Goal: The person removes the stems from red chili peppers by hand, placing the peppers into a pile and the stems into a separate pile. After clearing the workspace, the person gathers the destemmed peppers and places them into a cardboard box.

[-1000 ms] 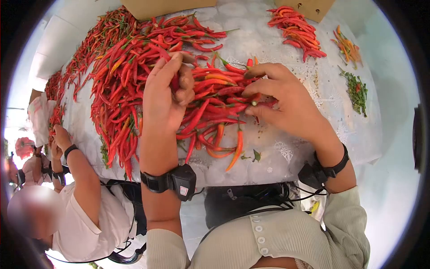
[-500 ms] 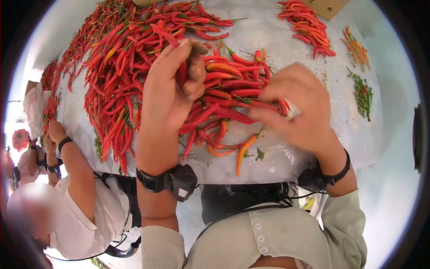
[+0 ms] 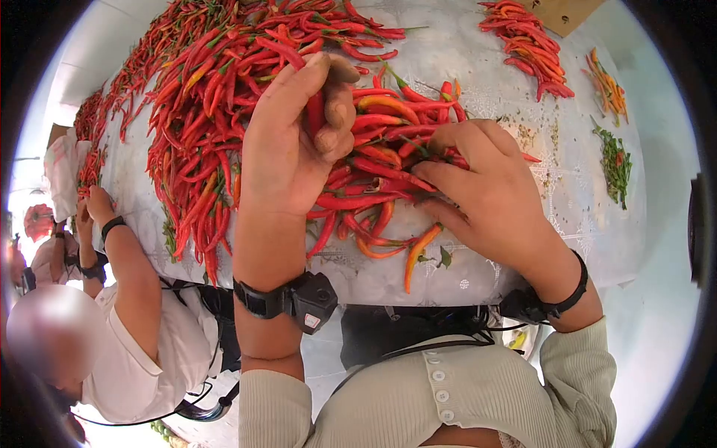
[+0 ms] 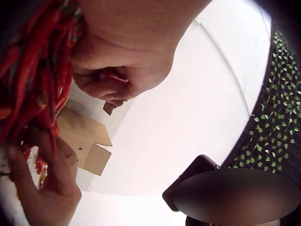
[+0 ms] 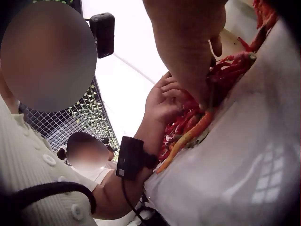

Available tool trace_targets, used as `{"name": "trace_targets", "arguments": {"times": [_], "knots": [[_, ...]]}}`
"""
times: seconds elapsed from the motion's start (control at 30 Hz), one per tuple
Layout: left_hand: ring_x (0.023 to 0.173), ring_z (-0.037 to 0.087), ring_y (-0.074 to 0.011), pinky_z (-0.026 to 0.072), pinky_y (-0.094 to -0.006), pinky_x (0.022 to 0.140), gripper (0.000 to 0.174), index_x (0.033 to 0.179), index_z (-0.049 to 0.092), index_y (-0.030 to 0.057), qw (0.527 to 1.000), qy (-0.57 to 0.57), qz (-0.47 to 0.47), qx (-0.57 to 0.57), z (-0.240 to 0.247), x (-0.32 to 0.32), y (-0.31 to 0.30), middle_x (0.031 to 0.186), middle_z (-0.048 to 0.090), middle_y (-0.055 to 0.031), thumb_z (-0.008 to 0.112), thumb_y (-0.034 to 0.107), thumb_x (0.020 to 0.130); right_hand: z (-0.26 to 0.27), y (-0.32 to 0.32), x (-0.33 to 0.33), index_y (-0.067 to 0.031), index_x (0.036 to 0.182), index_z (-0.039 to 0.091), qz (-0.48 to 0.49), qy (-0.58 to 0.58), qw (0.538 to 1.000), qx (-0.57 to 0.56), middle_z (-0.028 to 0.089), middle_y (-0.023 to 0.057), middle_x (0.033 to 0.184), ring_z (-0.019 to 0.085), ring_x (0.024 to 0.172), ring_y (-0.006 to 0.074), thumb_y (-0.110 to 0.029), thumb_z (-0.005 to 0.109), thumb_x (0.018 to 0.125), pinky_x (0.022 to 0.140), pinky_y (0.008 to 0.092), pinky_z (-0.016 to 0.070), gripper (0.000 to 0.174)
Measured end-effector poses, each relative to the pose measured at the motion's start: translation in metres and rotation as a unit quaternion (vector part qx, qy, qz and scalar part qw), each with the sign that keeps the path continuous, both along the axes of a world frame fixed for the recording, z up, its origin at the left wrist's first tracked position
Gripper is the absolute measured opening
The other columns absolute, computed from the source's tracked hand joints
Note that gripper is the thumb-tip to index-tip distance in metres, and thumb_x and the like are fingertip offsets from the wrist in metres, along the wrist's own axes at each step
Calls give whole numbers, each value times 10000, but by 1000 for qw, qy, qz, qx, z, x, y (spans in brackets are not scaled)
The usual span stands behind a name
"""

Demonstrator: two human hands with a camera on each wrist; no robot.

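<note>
My left hand (image 3: 287, 153) is raised over the heap's near side, palm turned toward the right. Its curled fingers grip a red chili pepper (image 3: 315, 112). To its right, a smaller bunch of red chili peppers (image 3: 373, 190) lies roughly lined up on the covered table. At the right end of that bunch, my right hand (image 3: 497, 205) pinches red chili peppers between thumb and bent fingers; a red tip pokes out past the knuckles. In the left wrist view, the right hand (image 4: 51, 188) has its fingers around red peppers. An orange chili pepper (image 3: 422, 254) lies below the bunch.
A large heap of red chilies (image 3: 194, 134) spreads over the left. Toward the far right lie a red chili pile (image 3: 526, 52), orange chilies (image 3: 606, 86) and green chilies (image 3: 615, 164). A cardboard box (image 3: 564, 15) stands behind. Another person (image 3: 142, 328) works at left.
My right hand swung right, away from the bunch, then came back left onto its right end. The left hand keeps its grip on the chili pepper. The head view has shifted slightly.
</note>
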State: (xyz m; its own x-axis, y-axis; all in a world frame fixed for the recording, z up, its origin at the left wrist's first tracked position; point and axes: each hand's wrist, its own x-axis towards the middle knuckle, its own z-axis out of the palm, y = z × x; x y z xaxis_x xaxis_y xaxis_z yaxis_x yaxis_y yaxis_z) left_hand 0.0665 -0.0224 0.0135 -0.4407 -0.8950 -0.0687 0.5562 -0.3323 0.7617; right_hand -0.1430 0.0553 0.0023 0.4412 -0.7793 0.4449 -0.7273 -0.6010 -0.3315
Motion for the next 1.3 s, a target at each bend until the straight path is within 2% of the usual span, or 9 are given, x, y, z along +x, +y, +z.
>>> {"name": "trace_targets", "arguments": {"times": [0.23,0.43,0.63,0.73,0.83,1.03,1.13,1.23,1.3], "knots": [[511,431,-70,315,-224,448,204,957,589,23,1000,27,6,-1,-3,6,-4,646,527,-9,502,208,967,7,-1,-12,-64,893,656,-33,44,998,23,574,103,1063,551,1008,313,-1,696,613,861,390,461,290],[513,431,-73,315,-223,447,196,947,594,22,999,38,8,11,-3,8,-6,655,532,-6,523,204,956,4,-3,-7,-91,846,633,-75,-125,989,-23,606,69,889,592,828,276,-29,692,629,720,384,487,234],[511,425,-71,314,-223,447,198,944,592,20,1000,28,7,7,-2,6,-5,658,530,-7,528,207,951,13,4,33,-94,848,682,90,-83,988,-99,602,52,910,578,799,254,-106,783,623,717,372,479,246],[505,371,-69,315,-204,433,235,1018,590,34,1000,-6,25,-9,-2,7,-5,673,452,4,492,246,994,6,5,58,-101,817,671,46,32,998,-17,571,34,887,544,829,240,-203,803,598,746,379,444,276],[502,370,-70,311,-206,433,233,1012,591,35,999,11,33,0,-3,10,-6,679,462,3,491,245,994,-8,1,61,-72,723,634,28,40,998,-36,535,56,799,525,854,229,-195,621,682,748,370,419,130],[480,412,-80,303,-227,430,165,929,596,30,997,4,75,-8,0,6,-3,631,520,-9,527,178,952,0,5,55,-64,752,649,1,76,997,-4,551,68,825,534,864,242,-204,661,689,754,380,425,153],[475,417,-85,298,-228,421,170,921,596,24,987,-8,152,-56,2,6,-2,629,516,-8,517,171,955,6,3,46,-56,844,652,22,41,996,74,563,67,868,538,865,265,-173,776,644,773,381,433,263],[466,409,-85,296,-228,416,168,914,592,21,978,34,193,-67,5,10,-1,625,509,-8,507,160,957,14,1,33,-45,876,641,-14,-53,996,72,576,57,820,551,766,214,-151,746,744,697,340,446,199],[456,401,-87,297,-232,414,167,910,591,21,980,66,174,-69,4,14,-2,623,508,-10,502,154,956,24,0,22,-33,910,629,-48,-209,960,179,582,28,793,531,705,156,-169,693,839,642,296,432,167]]}}
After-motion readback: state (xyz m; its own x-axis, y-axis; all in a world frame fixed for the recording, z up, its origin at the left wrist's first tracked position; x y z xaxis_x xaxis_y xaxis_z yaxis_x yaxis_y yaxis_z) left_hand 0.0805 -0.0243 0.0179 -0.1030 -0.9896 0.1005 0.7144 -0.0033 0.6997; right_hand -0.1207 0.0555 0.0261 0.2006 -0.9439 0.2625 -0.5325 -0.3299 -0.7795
